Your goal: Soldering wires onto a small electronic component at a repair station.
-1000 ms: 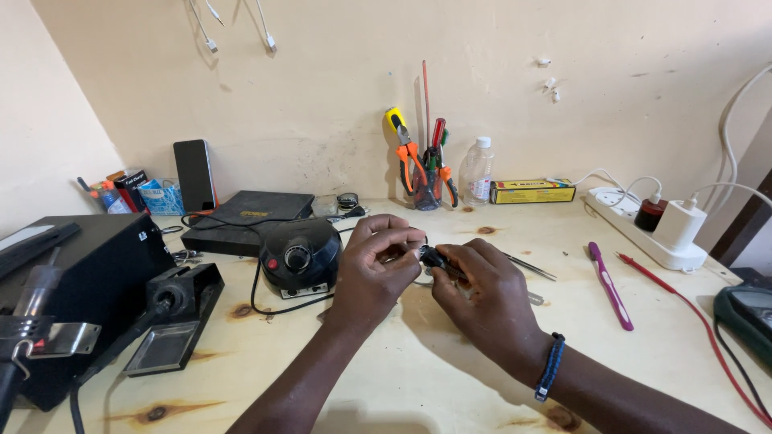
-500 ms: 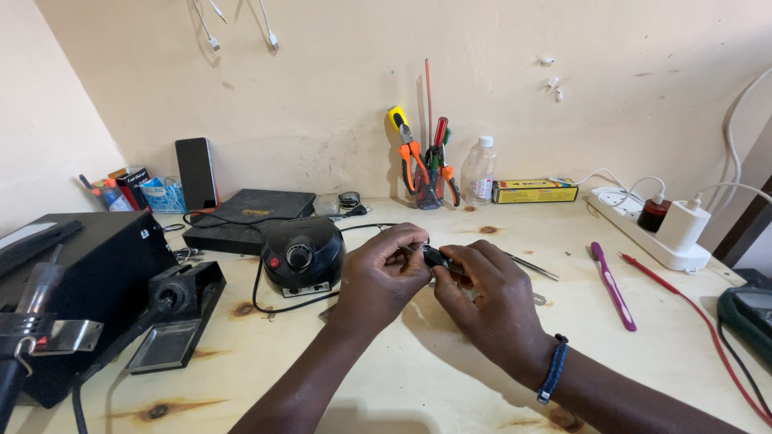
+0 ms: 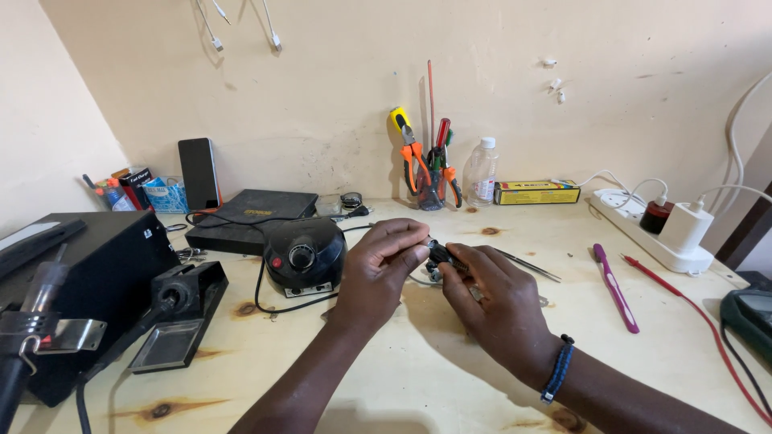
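Observation:
Over the middle of the pale wooden bench, my left hand (image 3: 384,265) and my right hand (image 3: 490,297) meet around a small black part (image 3: 441,254). Both hands pinch it between fingertips, just above the bench top. Most of the part is hidden by my fingers, so its shape is unclear. A thin black cable runs from under my left hand toward a round black device with a knob (image 3: 304,254) just to the left. A blue braided band sits on my right wrist.
A black box (image 3: 96,273) and soldering iron stand (image 3: 181,309) sit at the left. A jar of pliers and screwdrivers (image 3: 428,173), a clear bottle (image 3: 481,173) and a yellow box (image 3: 537,193) line the wall. Tweezers (image 3: 527,265), a purple tool (image 3: 615,287), a white power strip (image 3: 651,233) lie right.
My hands stay together on the small black part, with only slight shifts of the fingers. Nothing else on the bench has moved.

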